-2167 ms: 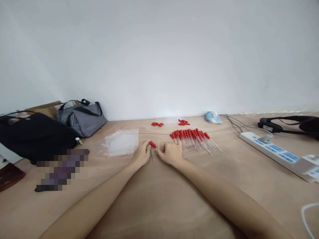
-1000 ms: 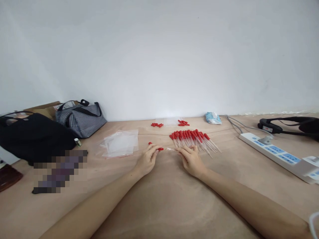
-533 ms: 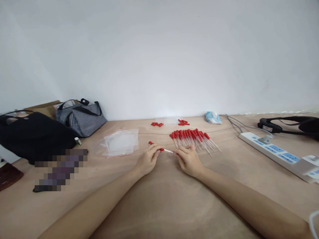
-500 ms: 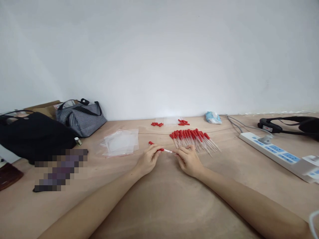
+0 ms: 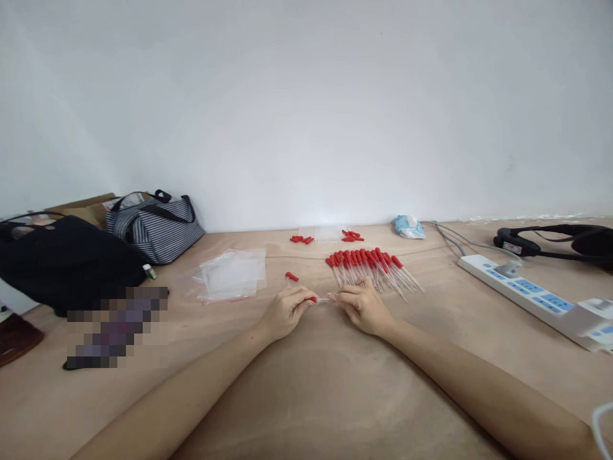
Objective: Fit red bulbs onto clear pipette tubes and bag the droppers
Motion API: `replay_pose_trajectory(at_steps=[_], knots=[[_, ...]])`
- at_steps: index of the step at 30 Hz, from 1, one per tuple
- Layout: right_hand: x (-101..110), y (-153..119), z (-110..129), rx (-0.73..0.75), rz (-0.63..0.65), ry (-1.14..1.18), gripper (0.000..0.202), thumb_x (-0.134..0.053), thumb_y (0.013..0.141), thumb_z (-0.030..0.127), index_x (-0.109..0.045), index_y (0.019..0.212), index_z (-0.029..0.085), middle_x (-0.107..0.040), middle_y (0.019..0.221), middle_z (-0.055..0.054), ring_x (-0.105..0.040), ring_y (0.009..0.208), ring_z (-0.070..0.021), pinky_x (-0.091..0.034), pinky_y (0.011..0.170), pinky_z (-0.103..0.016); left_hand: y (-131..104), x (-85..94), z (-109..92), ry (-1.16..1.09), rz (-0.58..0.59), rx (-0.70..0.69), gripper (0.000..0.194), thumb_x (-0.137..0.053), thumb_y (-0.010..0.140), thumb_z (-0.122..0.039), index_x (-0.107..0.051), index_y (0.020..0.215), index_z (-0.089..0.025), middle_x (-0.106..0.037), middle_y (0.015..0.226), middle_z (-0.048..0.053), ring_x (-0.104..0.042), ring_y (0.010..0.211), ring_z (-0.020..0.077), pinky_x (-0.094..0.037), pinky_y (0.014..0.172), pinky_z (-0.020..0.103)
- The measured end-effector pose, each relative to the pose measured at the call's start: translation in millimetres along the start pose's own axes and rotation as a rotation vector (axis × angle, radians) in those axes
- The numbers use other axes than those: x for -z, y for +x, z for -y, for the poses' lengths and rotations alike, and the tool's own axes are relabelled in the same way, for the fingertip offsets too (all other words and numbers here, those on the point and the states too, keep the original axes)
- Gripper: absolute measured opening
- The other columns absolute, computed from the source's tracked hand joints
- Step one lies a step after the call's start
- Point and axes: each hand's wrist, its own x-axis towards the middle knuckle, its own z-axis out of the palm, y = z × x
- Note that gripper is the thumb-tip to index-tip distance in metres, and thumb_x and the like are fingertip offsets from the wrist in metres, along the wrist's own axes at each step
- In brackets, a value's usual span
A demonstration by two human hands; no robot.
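Note:
My left hand (image 5: 287, 312) pinches a red rubber bulb (image 5: 313, 299), most of which its fingers cover. My right hand (image 5: 361, 308) is closed on a thin clear tube (image 5: 323, 299). The tube's left end meets the bulb between the two hands; how deep it sits inside I cannot tell. Just beyond my left fingers lies another red bulb (image 5: 292, 276), with a short clear piece under it. Behind my right hand rests a pile of red-bulbed droppers (image 5: 366, 259), their clear stems pointing toward me.
Clear plastic bags (image 5: 232, 275) lie left of centre. Near the wall are loose red bulbs (image 5: 301, 239) and a row of clear tubes (image 5: 327, 235). A blue-white packet (image 5: 409, 227), a power strip (image 5: 527, 291) and a black headset (image 5: 550, 241) occupy the right; a striped bag (image 5: 156, 227) the left.
Both hands have lowered slightly toward me with the bulb and tube. The gap between them has narrowed, and less of the bulb and tube shows.

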Motion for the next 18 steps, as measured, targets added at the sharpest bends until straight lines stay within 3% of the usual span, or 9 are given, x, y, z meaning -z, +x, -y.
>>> replay_pose_trajectory(at_steps=[13, 18], knots=[[6.1, 2.7, 3.1, 0.069, 0.005, -0.214, 0.037, -0.041, 0.073, 0.006, -0.062, 0.099, 0.022, -0.062, 0.077, -0.003, -0.048, 0.063, -0.0121, -0.020, 0.067, -0.031, 0.5, -1.6, 2.7, 0.077, 0.033, -0.035, 0.024, -0.037, 0.088, -0.027, -0.060, 0.085, -0.019, -0.063, 0.076, 0.003, -0.055, 0.070, 0.0150, -0.041, 0.074, 0.030], [8.8, 2.2, 9.9, 0.069, -0.010, -0.240, 0.030, -0.041, 0.073, 0.009, -0.063, 0.090, 0.020, -0.061, 0.072, -0.003, -0.046, 0.062, -0.0123, -0.018, 0.065, -0.031, 1.1, -1.7, 0.6, 0.079, 0.012, -0.073, 0.024, -0.038, 0.088, -0.027, -0.058, 0.081, -0.018, -0.062, 0.072, 0.003, -0.055, 0.067, 0.0143, -0.041, 0.073, 0.029]])
